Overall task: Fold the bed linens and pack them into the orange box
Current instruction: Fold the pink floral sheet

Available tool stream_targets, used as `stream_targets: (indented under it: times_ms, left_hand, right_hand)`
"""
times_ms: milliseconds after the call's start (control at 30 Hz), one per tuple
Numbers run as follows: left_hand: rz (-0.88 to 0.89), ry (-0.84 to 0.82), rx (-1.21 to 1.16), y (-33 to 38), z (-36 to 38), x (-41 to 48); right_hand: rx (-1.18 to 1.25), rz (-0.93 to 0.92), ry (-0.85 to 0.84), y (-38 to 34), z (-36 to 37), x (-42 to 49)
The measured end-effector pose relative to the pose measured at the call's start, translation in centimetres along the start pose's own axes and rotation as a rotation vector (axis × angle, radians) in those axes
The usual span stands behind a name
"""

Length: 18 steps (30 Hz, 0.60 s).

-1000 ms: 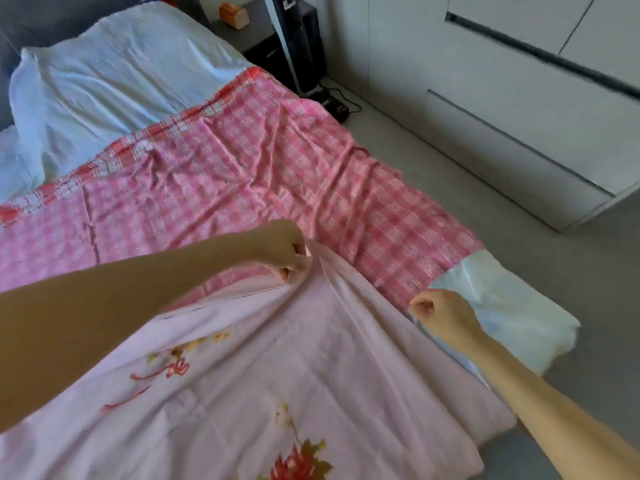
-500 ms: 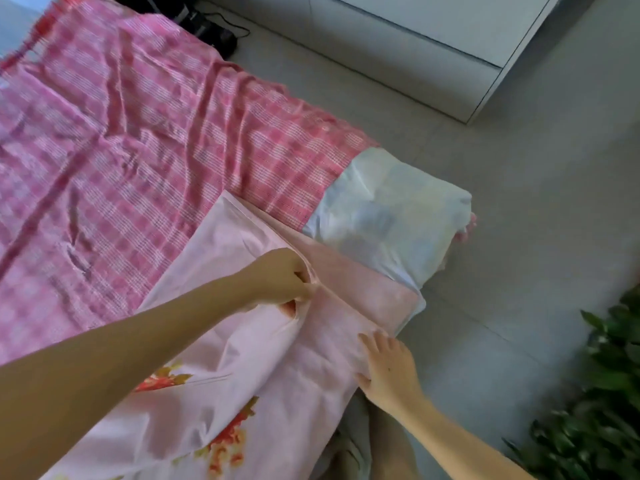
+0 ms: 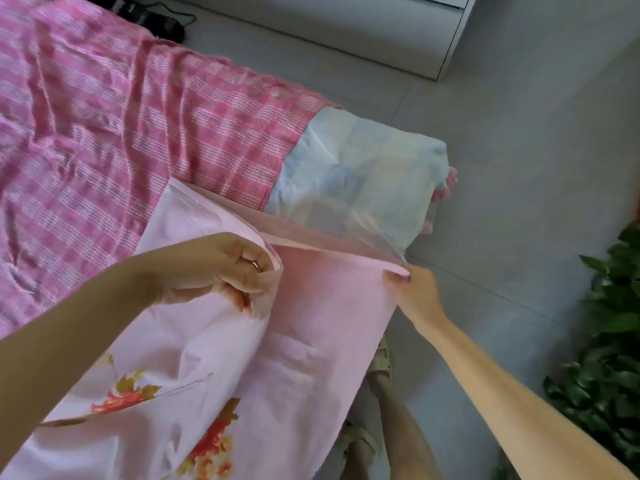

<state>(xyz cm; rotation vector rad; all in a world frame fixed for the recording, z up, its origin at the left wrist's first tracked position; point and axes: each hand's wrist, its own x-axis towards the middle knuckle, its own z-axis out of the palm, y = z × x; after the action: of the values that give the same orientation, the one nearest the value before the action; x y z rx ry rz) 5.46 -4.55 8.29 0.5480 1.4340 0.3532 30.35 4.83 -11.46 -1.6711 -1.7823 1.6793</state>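
Pale pink floral cotton sheet (image 3: pixel 311 327): left hand (image 3: pixel 221 270) fingers clamped on bunched edge; right hand (image 3: pixel 417 292), previously flat, now pinches corner at fingertips. Fold seemingly ready.

Entry: we record both forearms (image 3: pixel 79 344) as bare. The left hand (image 3: pixel 221 271) wears a thin metallic ring (image 3: pixel 257 266) on one finger; right hand (image 3: pixel 417 294) plain. At 6 o'clock, bare legs (image 3: pixel 405 431) in pale strapped sandals (image 3: pixel 382 360).

The floral sheet (image 3: pixel 311 341) runs off the bottom edge, covering part of one sandalled foot (image 3: pixel 382 358)
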Motion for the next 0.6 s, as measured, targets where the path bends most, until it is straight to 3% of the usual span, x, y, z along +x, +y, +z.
stream_targets:
  times_ms: [67,167,600]
  left_hand:
    - [0.02,-0.049,-0.006,0.4,0.3,-0.1]
    - [0.026,0.006,-0.026,0.4,1.2,0.6]
    - [-0.033,0.353,-0.027,-3.8,6.1,5.1]
  right_hand:
    - [0.087,0.226,-0.009,0.1,-0.6,2.4]
    - [-0.027,0.35,-0.03,1.3,0.0,3.9]
    - [0.244,0.357,0.032,1.5,0.2,2.1]
